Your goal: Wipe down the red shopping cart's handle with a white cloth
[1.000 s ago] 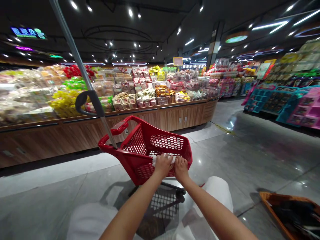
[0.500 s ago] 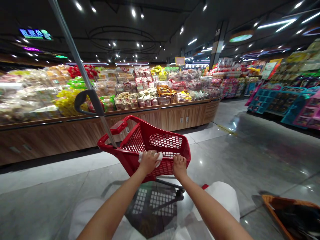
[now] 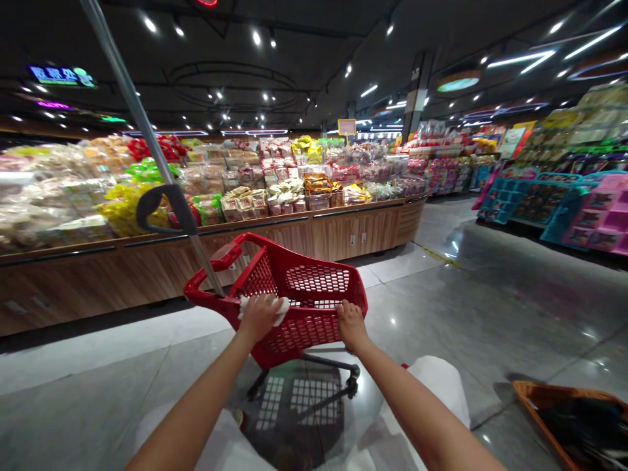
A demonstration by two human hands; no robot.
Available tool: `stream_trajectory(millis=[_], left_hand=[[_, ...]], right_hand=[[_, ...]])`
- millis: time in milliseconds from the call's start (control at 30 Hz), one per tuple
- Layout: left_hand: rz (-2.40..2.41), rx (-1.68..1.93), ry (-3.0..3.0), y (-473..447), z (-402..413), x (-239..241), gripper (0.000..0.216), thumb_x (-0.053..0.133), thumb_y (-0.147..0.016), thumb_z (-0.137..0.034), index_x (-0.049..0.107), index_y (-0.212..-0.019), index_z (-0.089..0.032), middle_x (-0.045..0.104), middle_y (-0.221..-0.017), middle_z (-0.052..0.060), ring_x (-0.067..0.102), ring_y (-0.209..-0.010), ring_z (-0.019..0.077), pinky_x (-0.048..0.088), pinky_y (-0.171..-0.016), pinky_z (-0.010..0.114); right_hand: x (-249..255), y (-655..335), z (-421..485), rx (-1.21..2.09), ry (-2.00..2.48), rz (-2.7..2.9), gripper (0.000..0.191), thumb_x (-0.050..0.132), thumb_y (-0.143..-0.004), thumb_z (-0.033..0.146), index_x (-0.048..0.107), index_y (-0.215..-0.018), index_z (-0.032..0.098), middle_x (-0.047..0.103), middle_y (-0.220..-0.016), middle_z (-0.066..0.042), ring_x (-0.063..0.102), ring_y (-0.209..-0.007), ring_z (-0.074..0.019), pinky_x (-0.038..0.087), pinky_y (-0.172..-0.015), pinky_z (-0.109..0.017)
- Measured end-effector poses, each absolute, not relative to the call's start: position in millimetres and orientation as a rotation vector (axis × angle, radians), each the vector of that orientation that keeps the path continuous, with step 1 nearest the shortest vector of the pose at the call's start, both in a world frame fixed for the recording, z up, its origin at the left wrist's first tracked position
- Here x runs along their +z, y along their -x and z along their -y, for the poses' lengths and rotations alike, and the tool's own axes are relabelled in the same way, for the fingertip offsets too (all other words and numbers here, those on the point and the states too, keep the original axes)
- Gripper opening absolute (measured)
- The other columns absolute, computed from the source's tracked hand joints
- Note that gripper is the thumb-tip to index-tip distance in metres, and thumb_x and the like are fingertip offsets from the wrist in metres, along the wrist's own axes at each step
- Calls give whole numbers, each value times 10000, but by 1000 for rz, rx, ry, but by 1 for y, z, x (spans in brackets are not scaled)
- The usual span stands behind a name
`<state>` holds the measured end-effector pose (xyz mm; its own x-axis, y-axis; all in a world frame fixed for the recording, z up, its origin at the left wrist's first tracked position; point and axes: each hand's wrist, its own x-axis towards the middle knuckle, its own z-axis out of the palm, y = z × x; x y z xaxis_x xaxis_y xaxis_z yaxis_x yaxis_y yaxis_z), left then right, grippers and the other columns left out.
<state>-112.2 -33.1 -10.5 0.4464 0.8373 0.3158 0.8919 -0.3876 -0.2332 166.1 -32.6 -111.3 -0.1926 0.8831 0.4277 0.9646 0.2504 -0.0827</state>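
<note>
A red plastic shopping cart stands in front of me, its basket walls pierced with holes. My left hand is closed on a crumpled white cloth and presses it on the near rim, left of the middle. Toward the right end of the same rim, my right hand has its fingers curled over the edge. From the cart's left end a grey pole with a dark grey looped handle rises at a tilt.
Behind the cart runs a wood-panelled display counter piled with packaged snacks. An orange-brown basket with dark things inside sits on the floor at the lower right. Blue and pink racks stand farther off at the right.
My left hand has slid left along the near rim with the white cloth. My right hand stays on the rim. The cart sits slightly lower and farther left in view.
</note>
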Motion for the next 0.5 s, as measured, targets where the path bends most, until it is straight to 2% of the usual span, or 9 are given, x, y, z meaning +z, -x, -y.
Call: stream_trajectory(millis=[167,267,367,500], left_hand=[[1571,-295,2267,98,42,-15,279,495,-869,-374,586,-1099,-246,608,-1073,79,502,-1016,272,348,-871,438],[1563,-331,2326,53,43,-35,310,495,-872,-363,556,-1152,-246,589,-1104,84,496,-1022,259,358,-857,421],[1607,-343,2276,34,41,-47,303,498,-876,-310,545,-1166,-237,584,-1099,96,492,-1031,261,365,-858,422],[1505,-212,2301,75,39,-36,315,428,-902,-194,533,-1187,-277,593,-1075,70,524,-969,223,397,-817,380]], right_hand=[[-106,-134,29,-209,1758,2157,524,537,-759,177,507,-1261,29,466,-1338,-250,411,-1197,-325,210,-1035,-489],[-105,-109,30,-167,1511,2329,612,512,-782,213,417,-1356,23,395,-1420,-230,320,-1315,-294,158,-1091,-464],[-104,-98,30,-110,1417,2401,605,443,-831,207,354,-1410,57,352,-1464,-196,321,-1335,-256,192,-1089,-440],[-95,-104,24,-43,1511,2435,606,422,-817,144,359,-1419,130,340,-1482,-156,382,-1299,-246,241,-1053,-438]])
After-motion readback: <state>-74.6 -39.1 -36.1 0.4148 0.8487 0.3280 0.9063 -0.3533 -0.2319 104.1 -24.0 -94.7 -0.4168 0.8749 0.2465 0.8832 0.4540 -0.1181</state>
